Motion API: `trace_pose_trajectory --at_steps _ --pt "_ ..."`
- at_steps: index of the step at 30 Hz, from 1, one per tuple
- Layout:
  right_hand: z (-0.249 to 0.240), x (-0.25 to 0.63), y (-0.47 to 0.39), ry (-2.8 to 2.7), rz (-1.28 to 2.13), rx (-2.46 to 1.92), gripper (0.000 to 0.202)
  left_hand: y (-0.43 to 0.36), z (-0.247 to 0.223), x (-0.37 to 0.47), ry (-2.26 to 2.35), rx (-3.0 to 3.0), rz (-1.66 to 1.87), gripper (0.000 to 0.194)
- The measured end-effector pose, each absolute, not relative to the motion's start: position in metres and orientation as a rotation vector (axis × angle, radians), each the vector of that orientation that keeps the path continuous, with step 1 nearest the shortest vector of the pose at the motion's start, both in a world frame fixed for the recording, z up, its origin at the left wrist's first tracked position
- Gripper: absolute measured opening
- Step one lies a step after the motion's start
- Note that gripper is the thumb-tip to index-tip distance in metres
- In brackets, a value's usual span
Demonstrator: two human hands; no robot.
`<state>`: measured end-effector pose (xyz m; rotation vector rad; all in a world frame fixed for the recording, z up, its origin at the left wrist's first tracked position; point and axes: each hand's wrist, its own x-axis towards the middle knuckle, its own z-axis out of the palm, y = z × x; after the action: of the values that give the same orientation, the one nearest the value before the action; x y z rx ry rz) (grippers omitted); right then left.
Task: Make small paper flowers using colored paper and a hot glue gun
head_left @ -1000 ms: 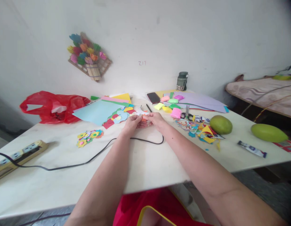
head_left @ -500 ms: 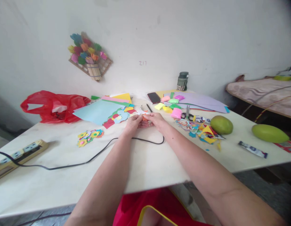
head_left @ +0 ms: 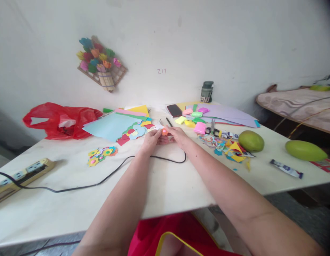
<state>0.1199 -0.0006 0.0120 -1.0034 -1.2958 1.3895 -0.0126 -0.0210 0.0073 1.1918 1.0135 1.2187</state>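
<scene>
Both of my hands meet over the middle of the table, holding a small orange paper flower [head_left: 164,132] with a pinkish centre between them. My left hand [head_left: 152,139] has its fingers closed at the flower's left side. From the right, my right hand [head_left: 176,137] pinches its other edge. White paper pieces [head_left: 159,126] lie just behind the fingers. To the left is a pile of coloured paper cutouts [head_left: 134,132], and nearer me are several finished-looking paper flowers [head_left: 101,155] with coloured centres.
A black cable [head_left: 111,177] curves past my wrists from the power strip [head_left: 23,174]. On the right are clay packets [head_left: 199,127], scissors [head_left: 212,131], paper scraps [head_left: 234,149], green fruits [head_left: 251,141] and a glue tube [head_left: 287,169]. A red bag [head_left: 63,121] sits at the left.
The orange flower now shows its face and pinkish centre between my fingers, where less of it was visible before. My right fingers have shifted slightly off it.
</scene>
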Motion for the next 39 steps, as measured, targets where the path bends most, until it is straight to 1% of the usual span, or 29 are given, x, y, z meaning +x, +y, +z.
trace_pose_trajectory --at_steps 8,11,15,20,25,31,39 --pt "0.0108 0.118 -0.0003 -1.28 1.339 -1.053 0.019 -0.0215 0.007 -0.0129 0.99 1.226 1.145 0.025" --pt "0.0103 0.119 0.0009 -1.277 1.329 -1.057 0.02 -0.0241 0.0097 -0.0139 0.982 1.248 1.113 0.025" --pt "0.0135 0.1207 -0.0001 -1.243 1.371 -1.057 0.026 -0.0245 0.0097 -0.0166 0.947 1.254 1.123 0.028" --pt "0.0153 0.1208 -0.0012 -1.196 1.335 -1.097 0.015 -0.0238 0.0087 -0.0174 0.94 1.243 1.13 0.03" --pt "0.0115 0.1205 0.0 -1.262 1.306 -1.087 0.018 -0.0246 0.0087 -0.0156 0.998 1.258 1.136 0.035" --pt "0.0133 0.1205 -0.0021 -1.263 1.349 -1.026 0.024 -0.0209 0.0039 -0.0181 0.989 1.279 1.168 0.032" --pt "0.0146 0.1194 -0.0033 -1.272 1.294 -1.044 0.019 -0.0232 0.0061 -0.0194 0.946 1.258 1.164 0.036"
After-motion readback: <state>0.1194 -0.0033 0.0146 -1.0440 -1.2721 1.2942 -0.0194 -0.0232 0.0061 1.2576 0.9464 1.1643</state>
